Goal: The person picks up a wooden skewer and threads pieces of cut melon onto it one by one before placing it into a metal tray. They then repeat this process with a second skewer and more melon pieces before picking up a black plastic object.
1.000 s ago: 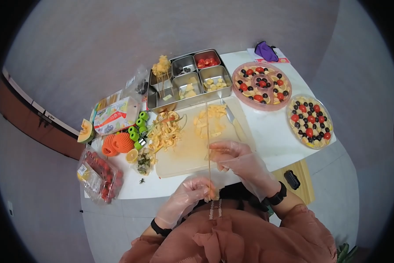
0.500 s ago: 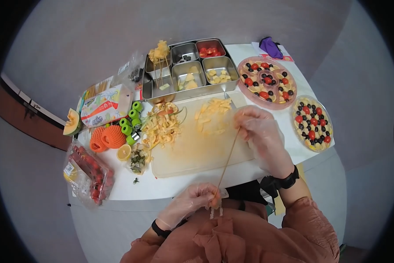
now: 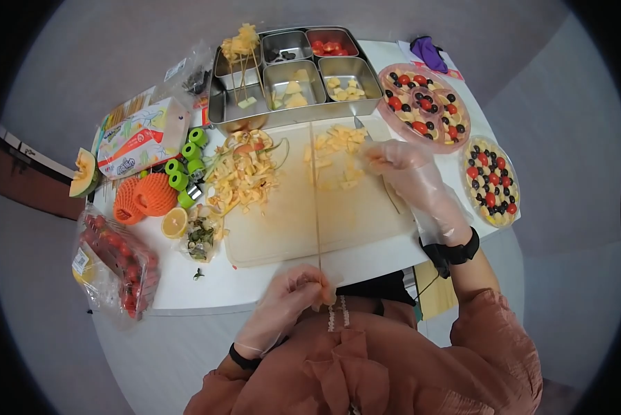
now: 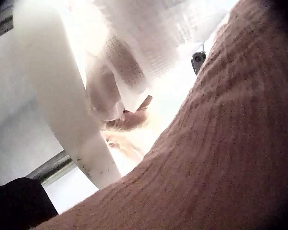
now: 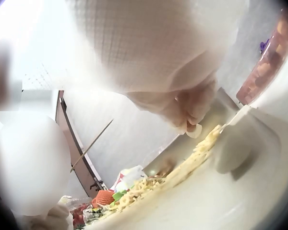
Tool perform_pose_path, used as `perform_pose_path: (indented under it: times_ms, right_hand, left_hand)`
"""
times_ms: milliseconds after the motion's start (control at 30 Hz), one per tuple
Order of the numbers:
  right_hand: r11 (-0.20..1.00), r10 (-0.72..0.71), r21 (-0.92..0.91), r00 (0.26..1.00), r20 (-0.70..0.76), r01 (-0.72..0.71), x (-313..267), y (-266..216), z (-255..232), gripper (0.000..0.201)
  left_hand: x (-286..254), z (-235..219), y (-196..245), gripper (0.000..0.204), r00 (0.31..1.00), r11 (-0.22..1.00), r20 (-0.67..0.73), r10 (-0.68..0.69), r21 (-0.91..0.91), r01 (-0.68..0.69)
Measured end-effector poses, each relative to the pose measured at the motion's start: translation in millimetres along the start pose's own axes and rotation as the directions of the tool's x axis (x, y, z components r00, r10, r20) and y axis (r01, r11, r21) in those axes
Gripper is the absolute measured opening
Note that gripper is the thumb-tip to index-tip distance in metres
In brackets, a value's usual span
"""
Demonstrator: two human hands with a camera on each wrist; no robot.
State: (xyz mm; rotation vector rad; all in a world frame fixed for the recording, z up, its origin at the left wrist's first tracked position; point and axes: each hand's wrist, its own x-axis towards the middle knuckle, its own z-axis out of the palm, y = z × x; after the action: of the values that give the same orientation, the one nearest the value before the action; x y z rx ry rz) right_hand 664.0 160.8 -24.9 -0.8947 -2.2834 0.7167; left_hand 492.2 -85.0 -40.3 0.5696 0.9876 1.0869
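Note:
My gloved left hand point(image 3: 289, 297) pinches the lower end of a thin wooden skewer point(image 3: 315, 200) at the table's front edge, and the skewer stands nearly upright and bare. In the left wrist view its fingers are washed out by glare. Over the right part of the white cutting board point(image 3: 269, 245), my gloved right hand point(image 3: 414, 176) reaches beside the yellow fruit pieces point(image 3: 338, 142). A small pale piece of fruit point(image 5: 194, 131) shows between its fingertips in the right wrist view. The knife point(image 3: 391, 197) lies on the board, partly behind this hand.
Fruit peelings point(image 3: 245, 180) cover the board's left. Behind stands a steel tray point(image 3: 296, 116) with fruit bins and fruit-topped skewers point(image 3: 241, 45). Two fruit platters point(image 3: 462, 131) sit right. Green-capped items point(image 3: 179, 176), orange foam nets point(image 3: 151, 196) and bagged tomatoes point(image 3: 120, 256) lie left.
My right hand left the skewer beside my left hand, rose along it to its upper end, then moved off to the fruit pieces. The skewer tilted right, then came back nearly upright in my left hand.

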Motion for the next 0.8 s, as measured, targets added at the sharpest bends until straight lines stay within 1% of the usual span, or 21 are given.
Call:
perform_pose_path:
  times_ms: [33, 67, 133, 167, 233, 267, 333, 367, 433, 467, 533, 567, 600, 633, 667, 700, 733, 767, 800]
  right_hand:
    - [0.994, -0.105, -0.030, 0.992, 0.065, 0.107, 0.9, 2.9, 4.0, 0.017]
    - [0.994, -0.103, -0.031, 0.992, 0.067, 0.106, 2.2, 5.4, 7.2, 0.017]
    - [0.943, -0.241, -0.201, 0.960, 0.143, 0.267, 5.1, 9.8, 12.6, 0.020]
    - [0.943, -0.241, -0.200, 0.960, 0.145, 0.267, 5.8, 12.2, 15.7, 0.020]
    - [0.948, -0.311, -0.026, 0.938, 0.150, 0.319, 7.8, 15.5, 20.7, 0.021]
    - [0.947, -0.312, -0.025, 0.938, 0.151, 0.319, 8.9, 14.6, 22.2, 0.021]
    - [0.964, -0.261, 0.004, 0.947, 0.186, 0.265, 10.4, 12.3, 24.1, 0.020]
    - [0.964, -0.261, 0.006, 0.947, 0.188, 0.265, 11.5, 11.7, 23.0, 0.020]
    - [0.895, -0.375, -0.168, 0.901, 0.216, 0.413, 14.1, 8.8, 18.5, 0.016]
    - [0.895, -0.376, -0.167, 0.901, 0.217, 0.413, 14.7, 5.6, 16.1, 0.016]
    - [0.933, -0.211, -0.218, 0.925, 0.315, 0.287, 14.2, -1.4, 12.2, 0.013]
    - [0.932, -0.213, -0.218, 0.925, 0.314, 0.289, 13.9, -3.0, 11.7, 0.013]
    - [0.970, -0.118, -0.173, 0.954, 0.276, 0.170, 13.2, -4.5, 11.2, 0.011]
    - [0.991, -0.018, -0.124, 0.970, 0.242, 0.050, 12.6, -5.8, 10.1, 0.009]
    - [0.990, -0.021, -0.128, 0.971, 0.239, 0.053, 12.5, -6.9, 7.6, 0.009]
    - [0.997, 0.076, -0.027, 0.978, 0.195, -0.072, 12.5, -7.9, 4.6, 0.009]
    - [0.979, 0.175, 0.080, 0.972, 0.159, -0.190, 12.1, -8.5, 2.1, 0.010]
    - [0.980, 0.173, 0.076, 0.973, 0.154, -0.186, 11.1, -8.2, 1.0, 0.010]
    - [0.913, 0.263, 0.281, 0.953, 0.148, -0.295, 9.9, -7.4, 0.6, 0.014]
  left_hand:
    - [0.0, -1.3, 0.5, 0.012, 1.000, 1.000, -0.003, 0.023, -0.019, -0.023]
    - [-0.1, -2.4, 0.6, 0.012, 0.999, 0.998, -0.007, 0.047, -0.038, -0.047]
    - [0.2, -3.8, 0.8, 0.012, 0.997, 0.997, -0.008, 0.071, -0.040, -0.072]
    - [0.4, -4.4, 0.8, 0.012, 0.995, 0.994, -0.010, 0.096, -0.041, -0.097]
    - [-0.3, -4.4, 2.9, 0.012, 0.995, 0.995, -0.030, 0.094, -0.026, -0.095]
    - [-1.1, -4.0, 4.3, 0.012, 0.995, 0.996, -0.050, 0.092, -0.009, -0.092]
    - [-2.4, -1.9, 7.9, 0.012, 0.996, 0.998, -0.065, 0.068, 0.006, -0.068]
    - [-2.7, -0.5, 9.5, 0.012, 0.996, 0.999, -0.078, 0.044, 0.022, -0.043]
    - [-1.2, 3.7, 12.3, 0.012, 0.995, 0.998, -0.088, 0.055, 0.029, -0.052]
    - [-0.4, 4.9, 13.0, 0.013, 0.993, 0.997, -0.096, 0.066, 0.037, -0.063]
    - [0.2, 1.3, 11.1, 0.012, 0.995, 0.995, -0.070, 0.071, 0.069, -0.067]
    - [0.2, -0.4, 10.6, 0.012, 0.996, 0.992, -0.043, 0.076, 0.102, -0.071]
    - [-0.2, -0.7, 11.4, 0.012, 0.996, 0.992, -0.043, 0.078, 0.103, -0.074]
    - [-0.4, -0.5, 12.7, 0.012, 0.995, 0.980, -0.059, 0.082, 0.184, -0.070]
    - [0.0, 0.4, 13.9, 0.012, 0.993, 0.963, -0.073, 0.088, 0.263, -0.066]
    - [-0.3, 2.0, 14.6, 0.012, 0.993, 0.962, -0.068, 0.094, 0.263, -0.073]
    - [-1.4, 4.1, 14.8, 0.013, 0.992, 0.965, -0.106, 0.071, 0.259, -0.041]
    - [-2.1, 5.7, 14.2, 0.013, 0.988, 0.967, -0.145, 0.047, 0.254, -0.009]
    - [-1.6, 6.7, 13.3, 0.013, 0.989, 0.966, -0.139, 0.054, 0.258, -0.016]
